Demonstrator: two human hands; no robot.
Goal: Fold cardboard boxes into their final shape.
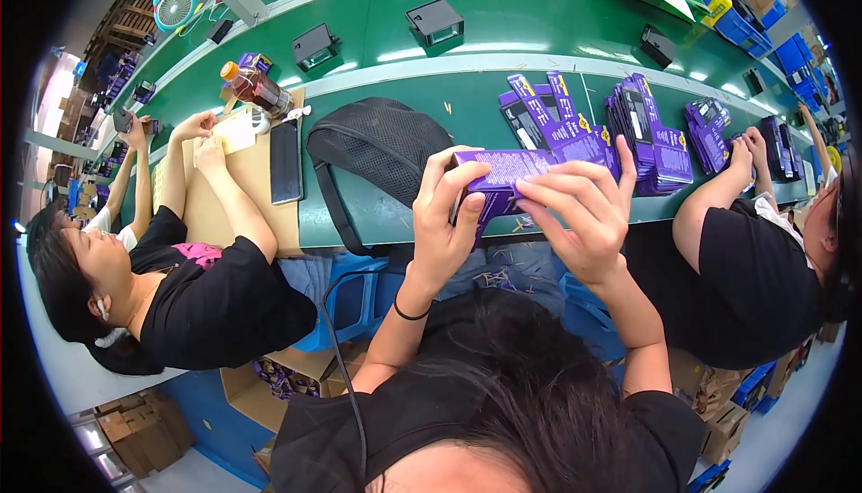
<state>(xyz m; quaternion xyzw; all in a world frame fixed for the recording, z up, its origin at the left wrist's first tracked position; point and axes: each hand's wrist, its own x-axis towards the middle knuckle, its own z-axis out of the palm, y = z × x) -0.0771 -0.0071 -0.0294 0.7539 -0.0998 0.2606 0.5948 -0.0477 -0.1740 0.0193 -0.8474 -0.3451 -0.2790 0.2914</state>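
Note:
Above the near edge of the green bench I hold up a small purple carton (505, 166) with white print on its face. My left hand (446, 210) wraps its left end, thumb in front and fingers behind and on top. At the carton's right end, my right hand (584, 215) pinches the edge between thumb and fingertips, one finger raised away. Part of the carton is hidden by my fingers. Just beyond lie flat purple cartons (575, 138), fanned out, with a thicker stack (651, 138) to their right.
A black mesh backpack (377, 147) lies left of my hands, near a dark tablet-like slab (286, 162) and a brown drink bottle (256, 85). Co-workers sit close on both sides. Black devices (435, 22) stand along the green conveyor (521, 22). A blue stool (359, 300) is below the bench.

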